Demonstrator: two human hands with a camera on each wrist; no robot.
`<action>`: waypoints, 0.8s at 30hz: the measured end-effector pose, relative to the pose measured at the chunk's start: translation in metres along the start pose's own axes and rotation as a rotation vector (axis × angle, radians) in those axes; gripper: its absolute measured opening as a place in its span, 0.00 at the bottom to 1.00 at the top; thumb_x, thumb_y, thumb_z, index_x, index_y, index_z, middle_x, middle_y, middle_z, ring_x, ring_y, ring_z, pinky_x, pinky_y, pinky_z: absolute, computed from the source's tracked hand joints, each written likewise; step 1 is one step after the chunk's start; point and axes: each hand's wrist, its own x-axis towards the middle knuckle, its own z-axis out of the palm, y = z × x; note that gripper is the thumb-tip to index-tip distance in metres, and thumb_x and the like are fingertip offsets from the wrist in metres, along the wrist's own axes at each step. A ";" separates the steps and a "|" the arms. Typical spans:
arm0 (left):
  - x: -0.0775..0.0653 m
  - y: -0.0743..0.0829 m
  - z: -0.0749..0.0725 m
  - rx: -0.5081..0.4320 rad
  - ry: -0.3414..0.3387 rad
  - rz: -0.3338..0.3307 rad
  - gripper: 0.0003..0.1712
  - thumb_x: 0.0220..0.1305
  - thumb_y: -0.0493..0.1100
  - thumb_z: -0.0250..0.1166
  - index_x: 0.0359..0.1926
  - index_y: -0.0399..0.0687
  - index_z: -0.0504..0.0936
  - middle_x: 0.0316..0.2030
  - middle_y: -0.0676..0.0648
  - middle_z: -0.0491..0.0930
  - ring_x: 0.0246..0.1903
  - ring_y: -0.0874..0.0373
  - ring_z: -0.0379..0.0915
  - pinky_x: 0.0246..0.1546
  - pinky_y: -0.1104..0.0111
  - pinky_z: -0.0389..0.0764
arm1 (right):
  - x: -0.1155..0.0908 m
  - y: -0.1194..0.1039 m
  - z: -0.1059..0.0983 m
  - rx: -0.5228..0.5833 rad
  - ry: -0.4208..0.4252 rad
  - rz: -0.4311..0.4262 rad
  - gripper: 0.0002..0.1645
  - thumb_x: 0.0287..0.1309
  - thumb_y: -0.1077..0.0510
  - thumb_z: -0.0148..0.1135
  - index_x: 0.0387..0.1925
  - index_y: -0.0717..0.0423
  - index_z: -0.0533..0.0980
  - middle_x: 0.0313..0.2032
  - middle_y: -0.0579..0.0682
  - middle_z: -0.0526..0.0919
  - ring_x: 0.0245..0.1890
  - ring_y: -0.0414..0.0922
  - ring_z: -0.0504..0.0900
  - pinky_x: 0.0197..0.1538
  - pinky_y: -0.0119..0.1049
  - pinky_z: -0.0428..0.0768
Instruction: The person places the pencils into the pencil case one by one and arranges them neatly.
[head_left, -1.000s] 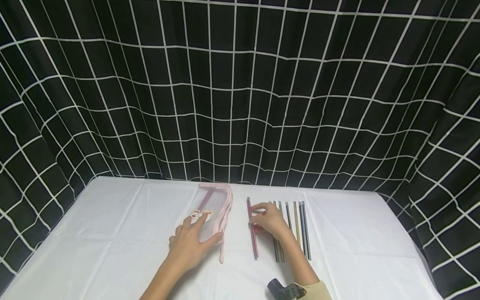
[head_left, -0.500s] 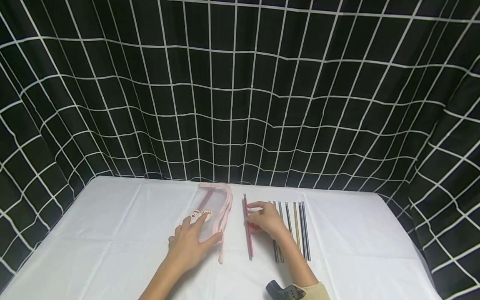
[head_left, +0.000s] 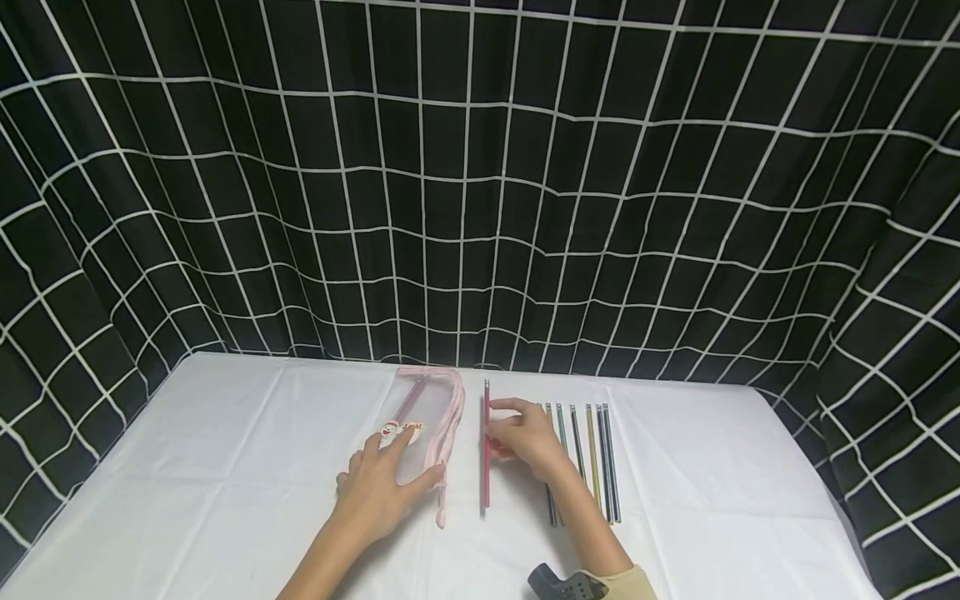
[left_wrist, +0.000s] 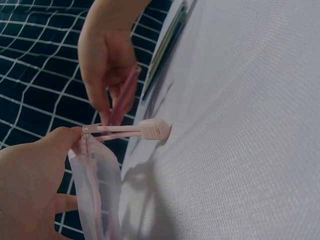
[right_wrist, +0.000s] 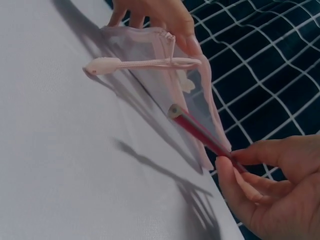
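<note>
My left hand [head_left: 377,487] holds a see-through pencil case [head_left: 431,408] with pink edging, its fingers spread over the case and the thumb at the zipper edge. A pink pencil [head_left: 412,398] shows inside. To the right of the case, my right hand [head_left: 528,437] pinches another pink pencil [head_left: 487,483] between thumb and fingers, a little off the table. In the right wrist view this pencil [right_wrist: 200,132] points one end toward the camera, in front of the case. A pink zipper pull [left_wrist: 155,130] hangs from the case's near end.
Several pencils [head_left: 592,450] lie in a row on the white tabletop [head_left: 712,500], partly hidden behind my right forearm. A black curtain with white grid lines [head_left: 480,208] stands behind the table. A dark device [head_left: 566,583] sits at my right wrist.
My right hand has moved slightly left with the pink pencil, which has risen from the table and turned nearly straight. The left hand and the case have barely moved.
</note>
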 end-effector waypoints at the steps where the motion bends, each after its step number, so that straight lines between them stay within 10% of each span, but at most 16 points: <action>1: 0.000 0.000 0.000 0.000 0.001 0.000 0.43 0.66 0.74 0.62 0.74 0.57 0.75 0.69 0.29 0.71 0.61 0.28 0.73 0.48 0.33 0.74 | 0.000 0.000 0.001 0.012 0.004 0.005 0.30 0.60 0.72 0.64 0.65 0.74 0.74 0.36 0.67 0.88 0.25 0.43 0.86 0.33 0.40 0.89; 24: 0.000 0.000 0.000 -0.010 0.000 0.007 0.43 0.66 0.74 0.62 0.74 0.56 0.75 0.69 0.28 0.70 0.62 0.27 0.73 0.48 0.32 0.74 | 0.000 -0.005 0.012 0.243 0.147 -0.008 0.40 0.64 0.74 0.60 0.76 0.69 0.60 0.43 0.72 0.86 0.26 0.39 0.87 0.32 0.32 0.87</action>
